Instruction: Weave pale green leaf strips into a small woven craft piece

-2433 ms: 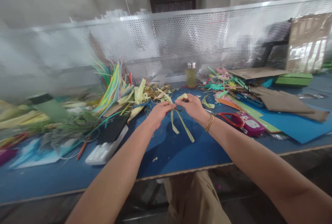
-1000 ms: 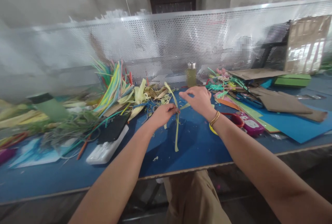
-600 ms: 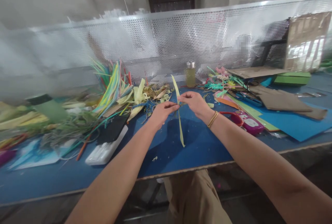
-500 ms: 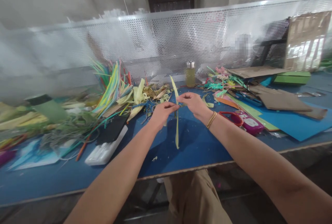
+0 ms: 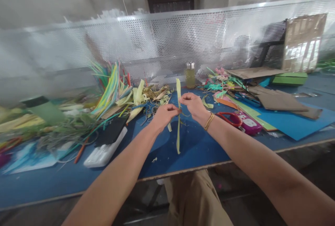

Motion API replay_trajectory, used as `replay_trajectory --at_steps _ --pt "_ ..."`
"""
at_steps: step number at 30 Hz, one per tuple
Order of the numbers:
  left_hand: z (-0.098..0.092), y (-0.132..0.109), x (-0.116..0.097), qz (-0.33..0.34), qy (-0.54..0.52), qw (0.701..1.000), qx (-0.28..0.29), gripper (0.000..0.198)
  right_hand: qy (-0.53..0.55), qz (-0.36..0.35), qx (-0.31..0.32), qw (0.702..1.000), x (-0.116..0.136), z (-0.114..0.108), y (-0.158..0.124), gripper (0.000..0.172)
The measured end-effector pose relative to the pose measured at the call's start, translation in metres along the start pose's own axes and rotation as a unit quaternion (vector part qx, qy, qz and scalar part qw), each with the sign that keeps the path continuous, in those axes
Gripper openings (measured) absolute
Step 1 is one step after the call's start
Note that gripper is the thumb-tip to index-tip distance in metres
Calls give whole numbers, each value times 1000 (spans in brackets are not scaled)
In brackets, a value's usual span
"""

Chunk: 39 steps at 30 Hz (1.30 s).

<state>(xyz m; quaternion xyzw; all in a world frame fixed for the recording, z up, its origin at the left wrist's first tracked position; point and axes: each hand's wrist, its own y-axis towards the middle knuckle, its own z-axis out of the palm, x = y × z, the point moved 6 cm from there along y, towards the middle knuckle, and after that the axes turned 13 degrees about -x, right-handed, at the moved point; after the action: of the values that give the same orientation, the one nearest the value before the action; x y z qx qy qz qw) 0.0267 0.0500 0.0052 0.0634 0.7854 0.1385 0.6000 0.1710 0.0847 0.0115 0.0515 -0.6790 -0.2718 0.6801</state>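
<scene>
A long pale green leaf strip [image 5: 178, 133] stands nearly upright above the blue table [image 5: 199, 149], its top end poking up between my hands. My left hand [image 5: 163, 114] is closed in a pinch on the strip at its middle. My right hand [image 5: 193, 104], with a gold bracelet on the wrist, pinches the same strip just to the right of the left fingers. The lower end of the strip hangs down near the table surface.
A heap of coloured strips and dried leaves [image 5: 123, 91] lies at the left. A small jar [image 5: 190, 75] stands by the perforated metal screen [image 5: 167, 44]. Red-handled scissors [image 5: 227, 118], a pink box [image 5: 248, 125], brown paper [image 5: 277, 98] and a white tray [image 5: 103, 149] lie around.
The bent strip was straightened into an upright line. My right hand lifted off it about a second ago, then came back and pinched it beside my left hand.
</scene>
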Motion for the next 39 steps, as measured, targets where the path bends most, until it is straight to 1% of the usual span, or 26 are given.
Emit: replay_trajectory --at_steps 3,5,7,9,11,13,17,19,21,23,26,28,30,32,35,39 --pt "-2 0 4 -32 -46 998 20 24 -2 4 40 999 1 2 2 24" --pt "-4 1 7 -64 -89 993 39 29 1 -14 42 999 6 -1 6 23" --pt "-6 3 9 -77 -111 990 48 34 1 -24 40 999 10 -4 9 20" --pt "-11 6 10 -74 -109 990 37 34 11 -19 47 999 13 -5 9 18" --pt "-15 9 10 -72 -109 991 21 29 26 -13 66 997 17 -3 7 17" --pt "-17 10 8 -68 -115 991 11 26 28 -4 104 994 20 1 3 18" --pt "-21 10 3 -53 -121 991 7 25 7 15 208 978 22 9 -9 18" --pt "-22 10 0 -48 -120 992 3 24 4 11 232 973 24 10 -13 18" --pt "-22 10 -1 -46 -110 993 5 22 -3 5 233 972 25 10 -14 16" --pt "-21 9 -1 -46 -86 995 23 22 -13 3 231 973 26 11 -14 14" --pt "-17 8 2 -48 -43 996 67 32 -20 10 237 971 25 12 -16 12" --pt "-15 8 5 -54 -34 994 86 35 -21 19 235 972 24 12 -17 13" --pt "-16 10 8 -65 -47 994 79 34 -21 27 237 971 22 13 -17 11" --pt "-18 12 11 -80 -66 993 51 30 -16 32 243 969 21 15 -19 9" --pt "-21 14 13 -98 -75 992 19 27 -2 39 248 968 19 18 -19 12" --pt "-24 14 10 -106 -72 992 11 24 7 59 260 964 16 21 -20 13"
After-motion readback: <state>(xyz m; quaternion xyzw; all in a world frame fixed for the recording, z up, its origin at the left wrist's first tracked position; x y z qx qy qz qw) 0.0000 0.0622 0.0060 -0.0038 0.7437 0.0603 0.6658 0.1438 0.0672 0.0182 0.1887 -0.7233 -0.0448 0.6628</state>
